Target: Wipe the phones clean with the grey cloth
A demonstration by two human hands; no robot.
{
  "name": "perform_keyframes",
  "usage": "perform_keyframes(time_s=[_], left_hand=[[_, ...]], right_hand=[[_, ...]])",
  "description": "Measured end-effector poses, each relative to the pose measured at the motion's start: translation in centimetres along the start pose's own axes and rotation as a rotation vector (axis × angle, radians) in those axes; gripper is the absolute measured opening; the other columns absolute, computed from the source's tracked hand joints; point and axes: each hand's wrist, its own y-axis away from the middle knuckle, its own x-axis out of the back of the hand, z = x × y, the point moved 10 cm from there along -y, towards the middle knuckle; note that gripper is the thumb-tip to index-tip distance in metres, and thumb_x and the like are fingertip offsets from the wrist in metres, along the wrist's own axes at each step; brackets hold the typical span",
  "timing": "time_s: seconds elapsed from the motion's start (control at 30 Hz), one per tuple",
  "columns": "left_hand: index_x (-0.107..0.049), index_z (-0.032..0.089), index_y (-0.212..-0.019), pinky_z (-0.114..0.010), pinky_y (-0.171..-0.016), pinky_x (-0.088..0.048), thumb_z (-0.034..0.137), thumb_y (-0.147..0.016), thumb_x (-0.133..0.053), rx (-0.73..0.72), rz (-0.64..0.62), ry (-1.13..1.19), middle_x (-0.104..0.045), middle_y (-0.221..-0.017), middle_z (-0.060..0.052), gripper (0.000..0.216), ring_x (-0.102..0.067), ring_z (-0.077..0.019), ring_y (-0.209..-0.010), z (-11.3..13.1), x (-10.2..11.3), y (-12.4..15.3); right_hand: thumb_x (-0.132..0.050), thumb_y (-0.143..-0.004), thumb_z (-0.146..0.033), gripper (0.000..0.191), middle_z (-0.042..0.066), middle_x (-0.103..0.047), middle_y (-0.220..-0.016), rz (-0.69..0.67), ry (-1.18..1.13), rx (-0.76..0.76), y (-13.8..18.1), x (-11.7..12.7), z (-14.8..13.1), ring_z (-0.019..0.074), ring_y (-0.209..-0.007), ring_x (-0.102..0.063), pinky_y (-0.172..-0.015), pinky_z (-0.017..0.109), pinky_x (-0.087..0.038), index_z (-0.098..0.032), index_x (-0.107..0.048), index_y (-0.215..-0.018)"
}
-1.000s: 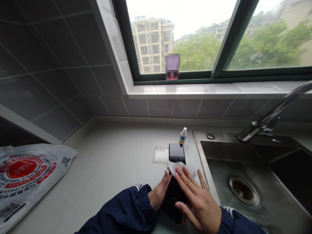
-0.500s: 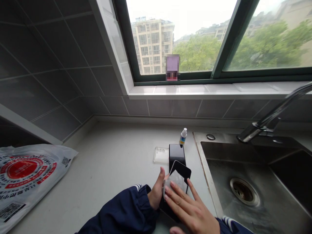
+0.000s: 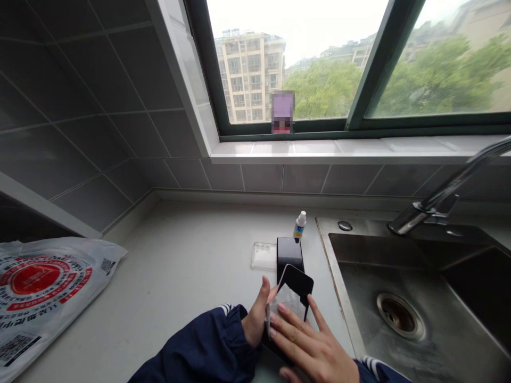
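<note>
My left hand [image 3: 257, 316] grips a black phone [image 3: 298, 279] from its left side, holding it tilted above the counter. My right hand [image 3: 307, 346] lies on the screen with fingers pressed flat on a small white cloth [image 3: 288, 300]. The cloth covers the middle of the screen. Just behind stands a second black phone [image 3: 289, 251] flat on the counter, with a clear phone case [image 3: 264, 255] to its left. A small dropper bottle [image 3: 299, 224] stands beyond them by the sink edge.
A steel sink [image 3: 407, 287] with a drain [image 3: 398, 316] and a tap [image 3: 447, 191] fills the right side. A printed plastic bag [image 3: 43, 287] lies at the left on the pale counter [image 3: 179, 266]. Grey tiled walls and a window sill close the back.
My right hand slid the white cloth from the far end of the phone back toward me, uncovering the top of the screen. The left hand kept its grip.
</note>
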Motion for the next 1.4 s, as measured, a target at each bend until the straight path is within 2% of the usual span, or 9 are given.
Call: perform_keyframes(time_s=[0.2, 0.3, 0.4, 0.53, 0.83, 1.23, 1.4], left_hand=[[-0.062, 0.005, -0.116, -0.034, -0.085, -0.045, 0.077, -0.081, -0.031, -0.055, -0.027, -0.028, -0.069, -0.093, -0.016, 0.087, -0.066, -0.0218, -0.083, 0.9, -0.8, 0.1], [-0.060, 0.004, -0.120, -0.036, -0.092, -0.043, 0.074, -0.083, -0.034, -0.085, -0.100, 0.031, -0.069, -0.098, -0.017, 0.084, -0.065, -0.0250, -0.095, 1.2, -1.6, 0.1], [-0.060, 0.005, -0.122, -0.037, -0.101, -0.038, 0.072, -0.084, -0.036, -0.053, -0.198, 0.118, -0.068, -0.106, -0.017, 0.080, -0.061, -0.0267, -0.107, 1.0, -2.6, 0.2], [-0.062, 0.008, -0.121, -0.038, -0.108, -0.030, 0.066, -0.087, -0.038, -0.061, -0.290, 0.112, -0.066, -0.114, -0.016, 0.072, -0.055, -0.0271, -0.118, 1.4, -3.4, 0.6], [-0.059, 0.010, -0.126, -0.040, -0.114, -0.019, 0.061, -0.092, -0.030, -0.097, -0.273, 0.072, -0.062, -0.124, -0.015, 0.067, -0.048, -0.0261, -0.128, 1.9, -3.2, 0.7], [-0.068, 0.013, -0.113, -0.040, -0.116, -0.014, 0.063, -0.089, -0.038, -0.124, -0.277, 0.037, -0.067, -0.116, -0.012, 0.063, -0.048, -0.0258, -0.128, 2.4, -4.0, 1.0], [-0.066, 0.012, -0.116, -0.041, -0.116, -0.014, 0.065, -0.088, -0.039, -0.116, -0.285, 0.039, -0.065, -0.119, -0.013, 0.065, -0.046, -0.0268, -0.129, 2.2, -4.0, 0.8]], right_hand=[[-0.054, -0.092, -0.038, 0.049, 0.007, -0.048, -0.141, 0.005, -0.018, -0.040, 0.1, 0.2, 0.6, 0.0296, -0.138, -0.036, -0.114, 0.062, 0.008, -0.012, -0.051, -0.134], [-0.052, -0.093, -0.032, 0.047, 0.006, -0.045, -0.144, -0.017, -0.031, -0.146, 0.2, 0.4, 1.6, 0.0285, -0.139, -0.034, -0.116, 0.060, 0.007, -0.013, -0.050, -0.136], [-0.047, -0.094, -0.028, 0.048, 0.004, -0.041, -0.147, -0.048, -0.069, -0.266, 0.6, 0.4, 2.8, 0.0279, -0.140, -0.033, -0.116, 0.059, 0.005, -0.015, -0.044, -0.140], [-0.045, -0.094, -0.025, 0.051, 0.006, -0.040, -0.148, -0.038, -0.106, -0.343, 1.2, 0.4, 4.0, 0.0279, -0.140, -0.032, -0.117, 0.057, 0.002, -0.016, -0.038, -0.144], [-0.045, -0.094, -0.026, 0.053, 0.008, -0.040, -0.148, -0.025, -0.117, -0.370, 1.7, 0.0, 4.5, 0.0275, -0.141, -0.031, -0.117, 0.055, -0.002, -0.016, -0.036, -0.145], [-0.044, -0.095, -0.025, 0.054, 0.008, -0.037, -0.150, -0.042, -0.117, -0.362, 1.9, -0.3, 4.5, 0.0282, -0.142, -0.029, -0.117, 0.056, -0.003, -0.015, -0.034, -0.146], [-0.043, -0.095, -0.027, 0.053, 0.008, -0.039, -0.149, -0.020, -0.133, -0.376, 2.0, -0.2, 4.6, 0.0272, -0.141, -0.030, -0.117, 0.054, -0.006, -0.017, -0.035, -0.146]])
